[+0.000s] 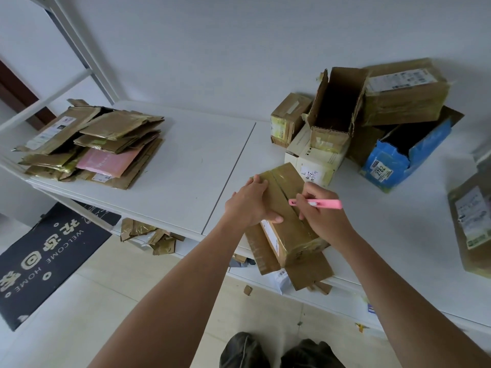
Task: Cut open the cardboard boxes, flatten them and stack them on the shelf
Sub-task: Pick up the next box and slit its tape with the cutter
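— What did we have in front of us on the white table (186, 166)?

— A taped cardboard box (285, 208), lying near the table's front edge on top of some loose cardboard pieces (310, 272). Our left hand (249, 205) lay over its left side, fingers curled over the far top edge and the thumb pressed on the top face, so we had a firm hold of it.

— And the right?

— Our right hand (322, 212) was closed around a pink cutter (317, 203), which lay crosswise over the box's top, its tip pointing left, right by the tape seam that ran along the box. We could not tell whether a blade touched the tape.

— Where were the others?

— The uncut ones sat piled at the back right, against the wall: a tall open box (333, 112), a small sealed box (288, 118) to its left, a white carton (313, 158) in front, a big taped box (406, 94) on top, and a torn blue box (406, 155) beside them. Another labelled box (473, 224) lay at the right edge.

— And the flattened ones?

— Stacked at the far left of the table, a heap of flattened boxes (98, 144) with a pink sheet (106, 160) among them. Scraps (159, 240) lay on the lower shelf, and a dark doormat (47, 258) on the floor.
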`<state>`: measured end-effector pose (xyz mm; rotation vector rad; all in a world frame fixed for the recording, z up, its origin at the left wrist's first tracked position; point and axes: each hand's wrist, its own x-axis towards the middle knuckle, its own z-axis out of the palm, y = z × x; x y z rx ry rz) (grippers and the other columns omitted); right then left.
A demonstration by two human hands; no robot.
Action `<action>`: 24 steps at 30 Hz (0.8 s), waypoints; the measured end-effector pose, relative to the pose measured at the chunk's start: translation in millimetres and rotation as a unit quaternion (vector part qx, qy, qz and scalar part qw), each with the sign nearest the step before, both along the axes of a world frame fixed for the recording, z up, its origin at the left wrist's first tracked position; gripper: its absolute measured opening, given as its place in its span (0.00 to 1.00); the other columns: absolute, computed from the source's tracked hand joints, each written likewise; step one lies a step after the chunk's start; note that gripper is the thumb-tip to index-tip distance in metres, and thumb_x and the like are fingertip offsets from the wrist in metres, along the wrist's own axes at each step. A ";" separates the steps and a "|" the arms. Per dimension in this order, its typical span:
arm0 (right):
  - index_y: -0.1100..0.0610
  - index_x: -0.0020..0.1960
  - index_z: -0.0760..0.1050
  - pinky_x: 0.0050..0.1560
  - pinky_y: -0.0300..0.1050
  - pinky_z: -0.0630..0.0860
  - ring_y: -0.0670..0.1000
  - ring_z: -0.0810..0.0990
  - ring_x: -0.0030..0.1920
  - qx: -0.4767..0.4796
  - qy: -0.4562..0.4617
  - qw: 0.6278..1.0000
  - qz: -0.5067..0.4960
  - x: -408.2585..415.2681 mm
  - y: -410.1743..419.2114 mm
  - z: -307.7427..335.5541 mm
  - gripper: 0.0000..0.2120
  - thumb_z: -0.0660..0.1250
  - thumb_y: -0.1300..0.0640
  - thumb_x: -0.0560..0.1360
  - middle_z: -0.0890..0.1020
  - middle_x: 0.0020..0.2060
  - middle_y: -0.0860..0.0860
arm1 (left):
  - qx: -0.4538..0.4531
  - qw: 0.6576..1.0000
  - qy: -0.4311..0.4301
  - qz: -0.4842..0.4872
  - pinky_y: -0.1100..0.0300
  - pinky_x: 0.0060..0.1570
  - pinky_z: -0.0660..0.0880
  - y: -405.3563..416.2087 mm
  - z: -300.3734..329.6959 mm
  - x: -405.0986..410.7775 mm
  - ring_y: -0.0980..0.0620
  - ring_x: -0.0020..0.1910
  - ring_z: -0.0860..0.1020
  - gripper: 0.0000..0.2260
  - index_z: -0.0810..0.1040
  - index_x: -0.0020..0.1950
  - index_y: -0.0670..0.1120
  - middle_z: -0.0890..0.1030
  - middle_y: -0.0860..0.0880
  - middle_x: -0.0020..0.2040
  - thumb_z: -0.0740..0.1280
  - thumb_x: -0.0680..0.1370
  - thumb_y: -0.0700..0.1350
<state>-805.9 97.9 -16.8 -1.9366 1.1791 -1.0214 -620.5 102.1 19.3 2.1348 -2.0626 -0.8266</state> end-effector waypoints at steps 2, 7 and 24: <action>0.61 0.37 0.70 0.26 0.35 0.72 0.47 0.77 0.27 0.014 -0.008 1.000 0.009 -14.3 17.8 -0.6 0.12 0.66 0.64 0.79 0.75 0.26 0.50 | 0.001 1.000 -0.005 0.000 0.43 0.68 0.65 -0.6 -0.4 0.1 0.47 0.77 0.60 0.43 0.63 0.77 0.47 0.58 0.51 0.79 0.78 0.68 0.57; 0.56 0.39 0.69 0.26 0.42 0.76 0.46 0.77 0.27 -0.014 0.001 1.000 0.019 -48.1 69.3 -3.5 0.11 0.64 0.62 0.80 0.76 0.27 0.47 | 0.013 1.000 -0.015 0.002 0.43 0.67 0.66 -1.4 1.0 -2.3 0.46 0.76 0.61 0.43 0.62 0.78 0.48 0.56 0.51 0.80 0.78 0.68 0.57; 0.62 0.37 0.69 0.37 0.32 0.74 0.45 0.79 0.29 0.046 -0.206 0.955 -0.209 -88.9 100.2 2.6 0.12 0.64 0.66 0.79 0.79 0.29 0.55 | -0.025 0.998 -0.056 -0.029 0.52 0.69 0.64 5.4 -2.7 -9.2 0.47 0.77 0.60 0.43 0.57 0.79 0.42 0.57 0.47 0.79 0.70 0.73 0.62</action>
